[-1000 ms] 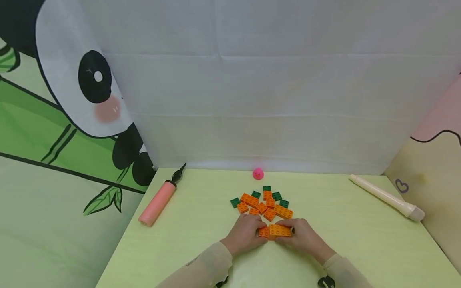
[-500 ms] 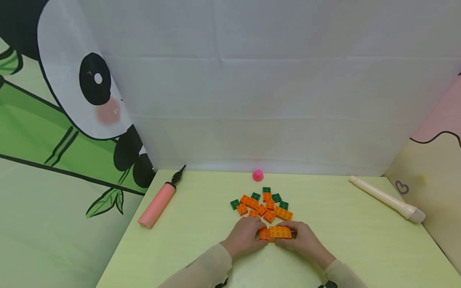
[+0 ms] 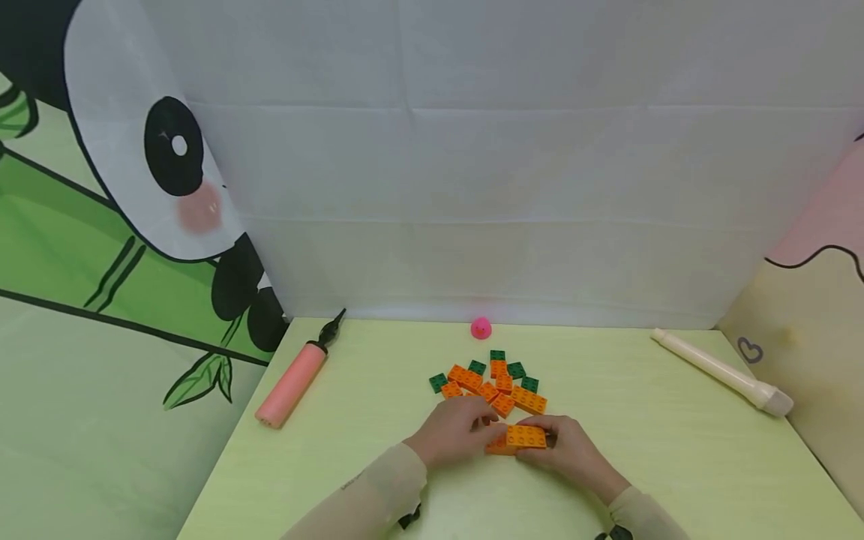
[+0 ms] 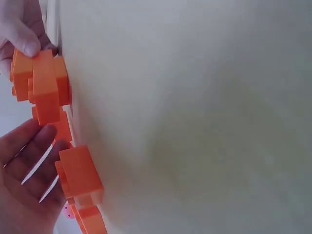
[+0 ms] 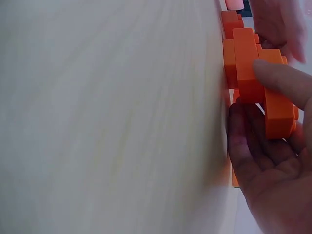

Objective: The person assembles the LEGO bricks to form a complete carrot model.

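Several orange toy bricks are joined in a stepped stack [image 3: 526, 437] in front of the loose pile. My right hand [image 3: 568, 450] pinches its right end, thumb on the near side; the right wrist view shows the thumb pressed to the orange stack [image 5: 249, 73]. At the stack's left end is my left hand [image 3: 454, 429], its fingers loosely spread and holding nothing. In the left wrist view the left hand's fingertips [image 4: 48, 130] lie close beneath the stack [image 4: 45, 90]; whether they touch it I cannot tell. Behind the hands lie loose orange bricks [image 3: 529, 400] and green bricks [image 3: 529, 384].
A pink hand pump [image 3: 292, 384] with a black nozzle lies at the table's left. A small pink ball-like toy [image 3: 481, 328] sits near the back edge. At the right lies a cream tube-shaped stick [image 3: 722, 369]. A white sheet [image 3: 472, 165] hangs behind the table.
My left hand has let go of the stack's left end and shifted slightly back towards the loose bricks, fingers loosening. The right hand keeps its grip on the stack in the same place.
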`<state>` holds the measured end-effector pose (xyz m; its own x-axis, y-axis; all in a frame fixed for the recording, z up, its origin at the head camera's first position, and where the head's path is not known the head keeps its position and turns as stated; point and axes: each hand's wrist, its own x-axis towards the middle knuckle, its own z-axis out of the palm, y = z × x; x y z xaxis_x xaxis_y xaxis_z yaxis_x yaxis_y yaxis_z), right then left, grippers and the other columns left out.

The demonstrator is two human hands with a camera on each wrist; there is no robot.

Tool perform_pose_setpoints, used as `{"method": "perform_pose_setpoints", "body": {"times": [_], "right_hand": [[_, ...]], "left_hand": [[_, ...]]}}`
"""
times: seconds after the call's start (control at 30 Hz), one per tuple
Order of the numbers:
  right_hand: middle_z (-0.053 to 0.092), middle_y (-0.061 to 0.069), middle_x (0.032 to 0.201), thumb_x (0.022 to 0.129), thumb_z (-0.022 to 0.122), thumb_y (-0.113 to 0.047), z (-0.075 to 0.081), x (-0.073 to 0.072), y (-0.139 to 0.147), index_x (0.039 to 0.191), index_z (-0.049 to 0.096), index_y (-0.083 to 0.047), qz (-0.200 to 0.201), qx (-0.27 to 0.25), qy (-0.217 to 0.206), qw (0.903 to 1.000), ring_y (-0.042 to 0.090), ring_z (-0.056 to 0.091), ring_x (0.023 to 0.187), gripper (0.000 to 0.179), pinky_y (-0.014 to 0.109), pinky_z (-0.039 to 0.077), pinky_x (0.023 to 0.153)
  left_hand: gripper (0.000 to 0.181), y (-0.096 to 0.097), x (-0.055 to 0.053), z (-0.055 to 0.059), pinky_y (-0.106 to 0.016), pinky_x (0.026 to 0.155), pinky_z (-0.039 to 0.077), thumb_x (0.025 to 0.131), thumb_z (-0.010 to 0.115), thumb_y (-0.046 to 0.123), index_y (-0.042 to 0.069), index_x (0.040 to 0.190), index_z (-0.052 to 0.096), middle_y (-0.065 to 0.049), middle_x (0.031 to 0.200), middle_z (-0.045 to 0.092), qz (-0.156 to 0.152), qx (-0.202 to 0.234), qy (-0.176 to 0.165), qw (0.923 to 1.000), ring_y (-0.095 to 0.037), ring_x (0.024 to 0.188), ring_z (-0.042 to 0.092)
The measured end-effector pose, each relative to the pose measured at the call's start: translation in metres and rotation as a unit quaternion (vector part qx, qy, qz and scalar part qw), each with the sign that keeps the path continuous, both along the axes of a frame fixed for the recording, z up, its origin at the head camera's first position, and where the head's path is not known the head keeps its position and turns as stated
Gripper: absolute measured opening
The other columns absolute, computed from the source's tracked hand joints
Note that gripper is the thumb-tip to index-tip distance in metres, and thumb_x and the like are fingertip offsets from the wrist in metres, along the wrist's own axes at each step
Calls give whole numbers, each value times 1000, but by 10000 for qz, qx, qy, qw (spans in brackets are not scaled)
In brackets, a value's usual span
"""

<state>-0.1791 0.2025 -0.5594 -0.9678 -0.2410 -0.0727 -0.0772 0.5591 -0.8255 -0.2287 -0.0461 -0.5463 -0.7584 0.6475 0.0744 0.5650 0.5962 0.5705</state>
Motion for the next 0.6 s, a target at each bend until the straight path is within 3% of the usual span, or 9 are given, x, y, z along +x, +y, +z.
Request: {"method": "perform_pose_setpoints", "body": {"times": [0.13,0.23,0.43,0.6], "right_hand": [[72,2,118,80,93,-32,-1,-1,0,114,78,-18,42,27,61,10000,18,61,98,39,34,51,86],[72,2,116,81,92,-31,-1,-1,1,115,78,-17,92,29,108,9999,19,60,95,39,31,51,83],[71,1,113,82,91,-31,-1,-1,2,116,77,-13,110,-32,22,9999,20,58,91,41,27,50,78],[71,1,113,82,91,-32,-1,-1,1,115,77,-13,120,-88,-17,9999,20,58,92,41,28,49,78]], "left_hand": [[21,6,-8,4,-21,68,48,106,63,35,23,97,77,19,82,59,83,106,345,9993,-2,73,53],[12,15,-15,8,-20,70,48,103,69,27,19,106,77,17,87,60,48,-12,502,9987,-3,75,53],[23,40,-27,15,-26,95,50,102,71,29,17,122,74,9,111,68,29,-593,756,9954,-11,102,60],[25,57,-38,9,-30,109,42,101,72,30,20,123,72,9,121,66,100,-1006,1185,9878,-15,120,56]]}}
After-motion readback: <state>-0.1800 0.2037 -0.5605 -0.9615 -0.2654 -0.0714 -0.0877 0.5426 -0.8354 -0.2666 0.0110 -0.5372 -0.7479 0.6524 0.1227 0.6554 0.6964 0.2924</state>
